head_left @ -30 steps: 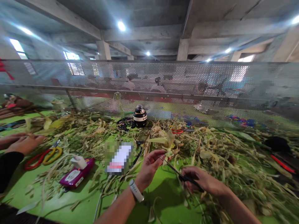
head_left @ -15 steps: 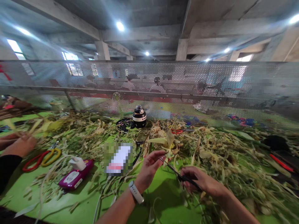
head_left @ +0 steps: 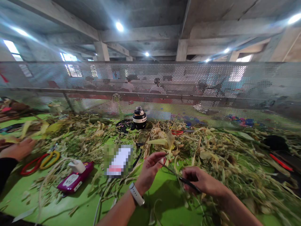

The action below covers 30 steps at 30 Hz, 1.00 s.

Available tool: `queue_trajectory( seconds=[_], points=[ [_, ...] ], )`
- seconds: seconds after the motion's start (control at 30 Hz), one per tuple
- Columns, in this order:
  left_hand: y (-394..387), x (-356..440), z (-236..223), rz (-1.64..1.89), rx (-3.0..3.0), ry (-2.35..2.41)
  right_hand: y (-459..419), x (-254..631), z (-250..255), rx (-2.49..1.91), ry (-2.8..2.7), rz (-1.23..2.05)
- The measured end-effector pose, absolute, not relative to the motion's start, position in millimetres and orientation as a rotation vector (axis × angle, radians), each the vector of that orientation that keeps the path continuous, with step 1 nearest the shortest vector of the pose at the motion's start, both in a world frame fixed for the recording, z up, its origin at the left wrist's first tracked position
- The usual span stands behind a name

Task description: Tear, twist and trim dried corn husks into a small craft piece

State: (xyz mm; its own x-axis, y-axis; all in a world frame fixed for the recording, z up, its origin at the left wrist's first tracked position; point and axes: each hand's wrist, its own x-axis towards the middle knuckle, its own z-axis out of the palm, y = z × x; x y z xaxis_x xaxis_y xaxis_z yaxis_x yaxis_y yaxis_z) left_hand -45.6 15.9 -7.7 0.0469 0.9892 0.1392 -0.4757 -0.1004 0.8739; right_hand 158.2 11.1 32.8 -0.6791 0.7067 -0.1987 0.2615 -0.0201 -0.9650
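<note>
My left hand [head_left: 152, 168], with a white band on its wrist, is closed in a pinch at the base of a pale yellow husk flower [head_left: 171, 145]. My right hand [head_left: 202, 182] is wrapped round a long, dark, slender tool [head_left: 191, 184], whose exact kind is unclear. The tool's thin end slants up to the left and reaches the left fingertips, near the flower's lower end. Just where the tip touches is too small to make out. Both hands are above the green tabletop [head_left: 162, 201], among dried husk strips.
Heaped dried husks [head_left: 218, 157] spread across the table. On the left lie a purple power strip [head_left: 74, 180] with a white charger, a phone [head_left: 119, 161] and red-yellow-handled scissors [head_left: 44, 161]. A black jar [head_left: 139, 119] stands behind, before a perforated screen [head_left: 150, 78]. Another person's hand [head_left: 20, 149] works at far left.
The view has shifted very slightly. The tool has tilted a little between my hands, and my fingers keep almost the same place. The other person's hand at left has moved slightly.
</note>
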Motion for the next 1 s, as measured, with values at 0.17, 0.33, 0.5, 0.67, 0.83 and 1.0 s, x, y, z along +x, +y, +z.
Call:
queue_trajectory(
  seconds=[0.17, 0.33, 0.5, 0.67, 0.83, 1.0],
  points=[
    [15.5, -46.5, -4.8, 1.427, 0.846, 0.636, 9.5, 160.0, 30.9, -0.949, -1.924, 1.857],
    [18.4, -48.9, -4.6, 1.478, 0.702, 0.616, 19.6, 165.6, 27.3, -0.92, -1.669, 1.683],
    [20.3, -49.8, 0.0, 1.54, 0.567, 0.653, 39.7, 168.0, 7.0, -1.322, -1.688, 1.435],
    [19.7, -50.0, 6.1, 1.476, 0.542, 0.656, 31.1, 156.0, -5.0, -1.579, -2.288, 0.633],
    [18.0, -48.6, 3.9, 1.324, 0.574, 0.665, 13.4, 136.1, -5.3, -1.66, -2.435, 0.431],
    [18.1, -45.9, -0.2, 1.246, 0.656, 0.73, 13.5, 132.3, -8.7, -1.641, -2.36, 0.618]
  ],
)
